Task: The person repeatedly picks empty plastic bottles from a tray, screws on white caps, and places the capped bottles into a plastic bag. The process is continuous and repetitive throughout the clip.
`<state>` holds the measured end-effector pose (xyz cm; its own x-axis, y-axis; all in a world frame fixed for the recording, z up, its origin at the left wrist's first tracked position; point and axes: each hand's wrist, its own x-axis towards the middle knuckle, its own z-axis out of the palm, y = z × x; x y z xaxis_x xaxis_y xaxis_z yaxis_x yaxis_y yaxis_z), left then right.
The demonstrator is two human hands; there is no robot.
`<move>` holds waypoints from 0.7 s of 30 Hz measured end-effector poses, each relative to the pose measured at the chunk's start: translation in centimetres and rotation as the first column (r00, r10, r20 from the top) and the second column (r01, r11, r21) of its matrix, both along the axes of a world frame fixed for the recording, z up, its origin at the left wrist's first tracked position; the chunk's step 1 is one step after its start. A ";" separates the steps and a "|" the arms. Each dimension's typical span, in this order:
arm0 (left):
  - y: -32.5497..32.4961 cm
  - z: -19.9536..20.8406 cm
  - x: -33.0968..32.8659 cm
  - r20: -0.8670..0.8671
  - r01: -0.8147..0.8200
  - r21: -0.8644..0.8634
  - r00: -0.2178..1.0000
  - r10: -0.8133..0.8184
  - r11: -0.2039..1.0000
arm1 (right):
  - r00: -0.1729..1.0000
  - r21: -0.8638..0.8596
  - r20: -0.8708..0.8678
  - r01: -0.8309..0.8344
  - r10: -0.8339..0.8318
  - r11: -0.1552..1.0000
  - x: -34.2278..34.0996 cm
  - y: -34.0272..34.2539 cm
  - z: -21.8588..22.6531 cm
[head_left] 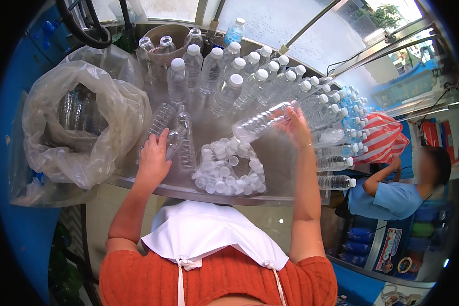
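My right hand [295, 128] grips a clear ribbed plastic bottle [255, 125], tilted above the steel table [285, 178]. Its lower end is over a clear bag of white bottle caps [229, 168]; I cannot tell whether they touch. My left hand [155, 157] has its fingers closed over a clear bottle [172, 144] lying on the table. Next to it are another lying bottle [161, 118] and a bottle by my fingertips [185, 145]. Both hands are near the table's front half, one on each side of the caps.
Capped bottles [227, 94] stand in rows across the back and right. More lie along the right edge [334, 163]. A large clear bag [86, 148] with bottles is at left. A person in blue [387, 196] stands at right by a red-striped bag [385, 137].
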<state>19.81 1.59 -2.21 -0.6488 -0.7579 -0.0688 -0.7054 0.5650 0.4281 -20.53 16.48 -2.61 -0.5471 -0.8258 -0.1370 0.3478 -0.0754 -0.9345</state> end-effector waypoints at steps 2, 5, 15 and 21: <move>-0.2 0.2 0.0 -0.153 -0.015 0.032 0.988 0.020 0.999 | 0.910 -0.101 0.406 -0.044 0.082 0.994 0.1 -0.5 -3.8; -0.5 1.8 0.2 -0.326 -0.003 0.196 0.943 0.067 0.981 | 0.678 -0.091 0.731 -0.023 0.082 0.996 0.1 0.2 -7.4; -1.6 2.6 -2.2 -0.524 0.259 0.674 0.828 0.200 0.692 | 0.759 0.208 -0.649 0.244 -0.053 0.947 2.6 1.1 2.4; 0.9 1.4 -7.6 -0.566 0.409 0.693 0.819 0.097 0.594 | 0.230 0.085 -0.973 0.483 -0.033 0.872 3.1 -1.5 0.8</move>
